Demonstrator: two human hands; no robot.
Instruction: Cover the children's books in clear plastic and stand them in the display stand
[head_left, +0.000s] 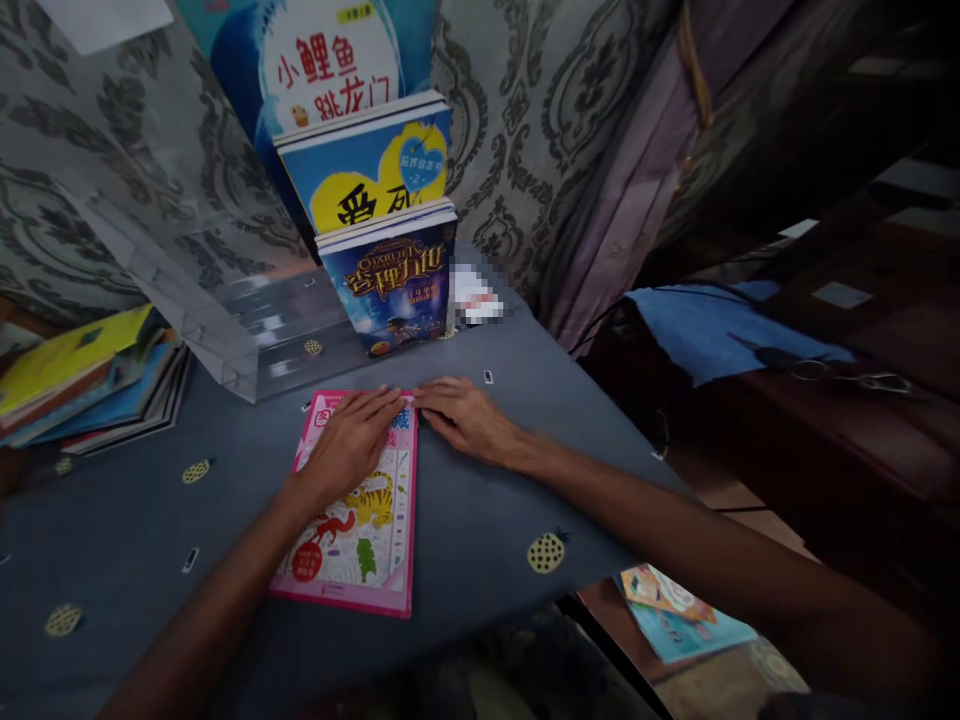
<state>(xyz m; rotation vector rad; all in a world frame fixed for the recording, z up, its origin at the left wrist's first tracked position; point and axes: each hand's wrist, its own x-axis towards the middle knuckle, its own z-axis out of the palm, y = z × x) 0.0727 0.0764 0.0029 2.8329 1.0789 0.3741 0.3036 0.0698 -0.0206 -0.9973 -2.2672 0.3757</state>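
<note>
A pink children's book lies flat on the grey tablecloth, its cover showing a tiger, a red animal and Chinese characters. My left hand rests across the book's upper part, fingers stretched out and pressed to the cover, hiding some of the title. Just beyond the book's top right corner, my right hand lies on the table with its fingers extended leftward. Its fingertips reach the book's corner, close to those of my left hand, and its thumb sits apart from the fingers.
Behind, a clear acrylic rack holds upright books, with a dark blue book in front. A book pile lies at left. Beyond the table's right edge are a blue cloth, scissors and lower books.
</note>
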